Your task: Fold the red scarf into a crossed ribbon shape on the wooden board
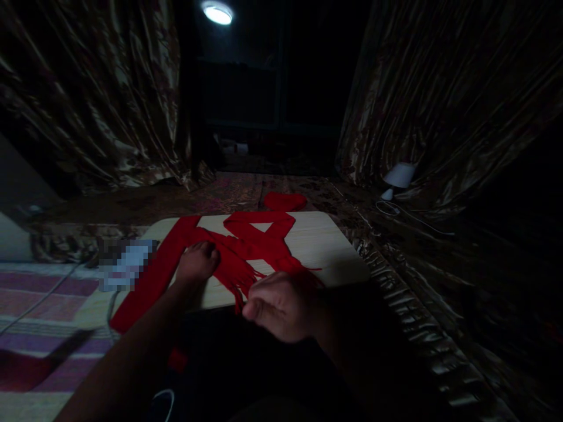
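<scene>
The room is dark, lit by one round ceiling lamp (217, 13) above. Shiny patterned curtains (444, 99) hang on both sides of a dark window. On the floor stands a low wooden table (325, 246) with a pale top, and a striped rug (39, 299) lies to its left. A small white lamp (398, 177) with a cable sits on the floor near the right curtain.

A red scarf (246, 240) lies spread on the table top in crossing bands; one long end runs over the left edge, and the fringe points toward the person. The left hand (197, 262) lies on the scarf with fingers curled down, pressing it to the table. The right hand (281, 305) is half closed at the near edge and pinches the fringe. A small red thing (285, 201) lies just behind the table.
</scene>
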A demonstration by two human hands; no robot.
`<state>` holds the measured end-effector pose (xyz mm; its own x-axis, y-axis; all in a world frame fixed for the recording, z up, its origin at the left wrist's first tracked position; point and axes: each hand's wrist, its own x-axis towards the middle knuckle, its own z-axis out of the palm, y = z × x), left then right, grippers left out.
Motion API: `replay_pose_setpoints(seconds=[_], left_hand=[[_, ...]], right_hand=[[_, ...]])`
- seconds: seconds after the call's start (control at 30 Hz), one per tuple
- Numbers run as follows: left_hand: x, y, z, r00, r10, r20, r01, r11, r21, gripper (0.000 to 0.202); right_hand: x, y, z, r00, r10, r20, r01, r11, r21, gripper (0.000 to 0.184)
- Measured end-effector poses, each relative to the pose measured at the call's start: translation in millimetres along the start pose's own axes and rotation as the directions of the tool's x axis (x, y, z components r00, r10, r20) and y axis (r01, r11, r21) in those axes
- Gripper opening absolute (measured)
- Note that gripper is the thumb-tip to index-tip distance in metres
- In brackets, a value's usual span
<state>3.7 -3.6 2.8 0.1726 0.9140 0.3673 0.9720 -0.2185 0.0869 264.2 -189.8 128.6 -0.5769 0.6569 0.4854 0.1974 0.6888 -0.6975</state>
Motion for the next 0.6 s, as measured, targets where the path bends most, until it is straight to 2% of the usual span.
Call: replay_pose_setpoints(seconds=[0.03, 0.1, 0.2, 0.23, 0.33, 0.4, 0.5, 0.53, 0.6], left_hand=[[0, 1, -0.4, 1.0, 0.001, -0.004, -0.001, 1.0, 0.005, 0.046], [-1, 1, -1.6, 1.0, -0.003, -0.005, 0.003, 1.0, 0.006, 0.045], [-1, 3, -4.0, 1.0, -0.019, -0.007, 0.019, 1.0, -0.006, 0.043], [-1, 3, -4.9, 1.0, -0.021, -0.006, 0.021, 1.0, -0.01, 0.042], [-1, 4, -6.9, 1.0, -0.017, 0.001, 0.017, 1.0, -0.007, 0.04], [-1, 4, -7.0, 1.0, -0.016, -0.004, 0.016, 1.0, 0.002, 0.039], [-2, 3, -5.5, 1.0, -0.009, -0.016, 0.009, 1.0, 0.002, 0.039], [-2, 3, -4.9, 1.0, -0.007, -0.019, 0.007, 1.0, -0.002, 0.039], [-2, 2, -3.9, 1.0, 0.0, -0.021, 0.0, 1.0, -0.008, 0.04]], right_hand=[[7, 13, -5, 0.996, 0.086, 0.014, -0.085, 0.993, -0.088, 0.049], [18, 43, -14, 0.968, 0.249, -0.008, -0.238, 0.914, -0.33, 0.039], [29, 88, -25, 0.914, 0.406, 0.012, -0.334, 0.769, -0.545, 0.016], [32, 102, -27, 0.907, 0.42, 0.001, -0.346, 0.748, -0.566, 0.016], [46, 134, -30, 0.922, 0.384, -0.051, -0.337, 0.728, -0.597, 0.038], [60, 147, -28, 0.918, 0.381, -0.115, -0.362, 0.683, -0.634, 0.04], [82, 157, -21, 0.888, 0.431, -0.161, -0.412, 0.589, -0.695, 0.033], [88, 159, -19, 0.872, 0.462, -0.162, -0.428, 0.557, -0.712, 0.037], [99, 164, -15, 0.823, 0.546, -0.155, -0.466, 0.494, -0.734, 0.057]])
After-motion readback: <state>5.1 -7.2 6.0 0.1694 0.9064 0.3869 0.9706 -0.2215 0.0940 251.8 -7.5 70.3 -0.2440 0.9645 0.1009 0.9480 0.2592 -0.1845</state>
